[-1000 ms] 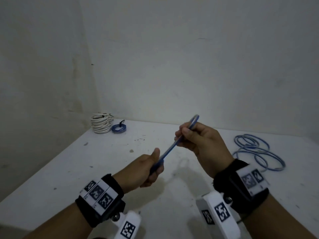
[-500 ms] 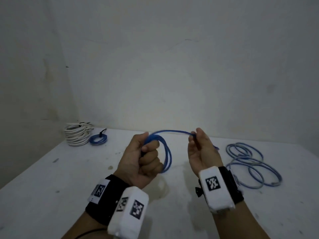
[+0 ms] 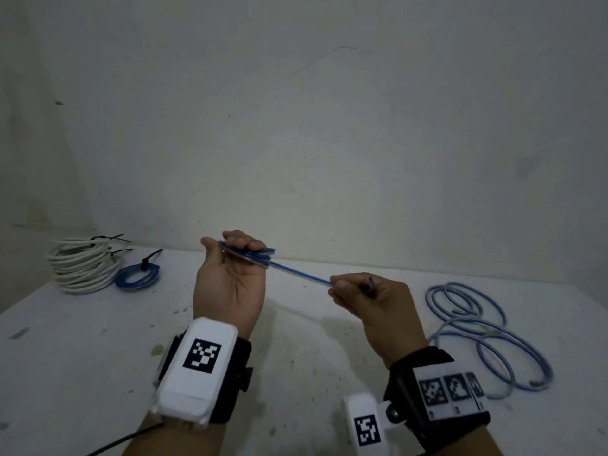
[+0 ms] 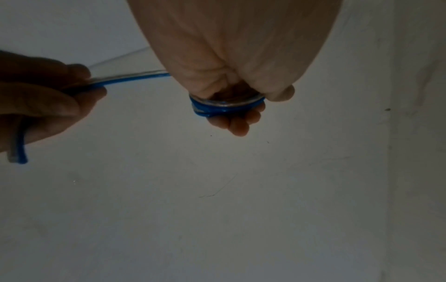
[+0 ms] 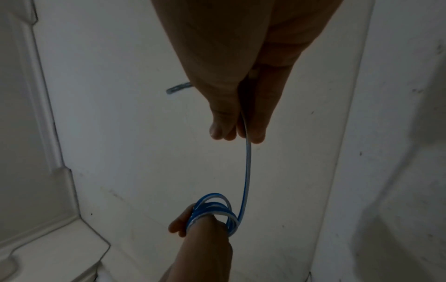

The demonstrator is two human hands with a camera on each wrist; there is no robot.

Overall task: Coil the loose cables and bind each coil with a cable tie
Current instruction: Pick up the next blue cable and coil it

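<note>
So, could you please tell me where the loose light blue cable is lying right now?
In the head view the loose light blue cable sprawls on the white table at the right, just beyond the right hand.

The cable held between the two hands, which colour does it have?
Blue with a pale, clear side, the cable shows best in the right wrist view.

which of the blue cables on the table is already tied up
The small blue coil beside the white coil at the far left: a black tie binds it. The blue cable on the right sprawls loose.
</note>
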